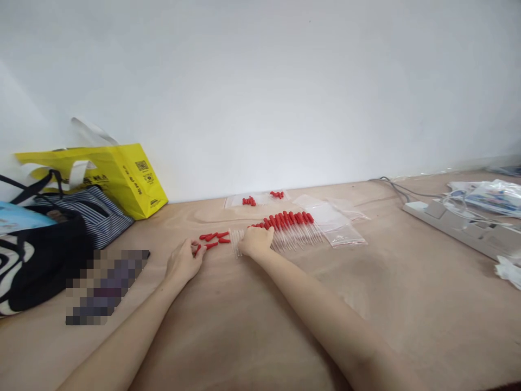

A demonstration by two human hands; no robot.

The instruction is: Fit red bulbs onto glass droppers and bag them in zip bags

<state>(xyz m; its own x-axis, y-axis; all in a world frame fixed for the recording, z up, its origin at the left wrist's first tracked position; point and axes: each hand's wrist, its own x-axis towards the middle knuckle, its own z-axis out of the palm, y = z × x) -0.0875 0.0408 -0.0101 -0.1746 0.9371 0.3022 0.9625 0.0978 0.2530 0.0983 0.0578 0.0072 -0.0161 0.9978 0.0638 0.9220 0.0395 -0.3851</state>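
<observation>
My left hand (185, 260) pinches a red rubber bulb (197, 250) between thumb and fingertips, low over the table. Just right of it lie several loose red bulbs (209, 237). Thin clear glass tubes (235, 243) lie side by side between these bulbs and my right hand (255, 240). That hand is closed, its back toward me, and rests over the tubes; its fingertips and anything in them are hidden. To its right stretches a slanting row of droppers (295, 228), clear tubes with red bulbs on their far ends.
Clear zip bags (342, 231) lie right of the row. Farther back, another bag (234, 202) has small red bulbs (249, 201) on it. A white power strip (448, 222) with cables is at right. A yellow bag (134, 179), striped pouch (101, 209) and black bag (49, 260) stand left.
</observation>
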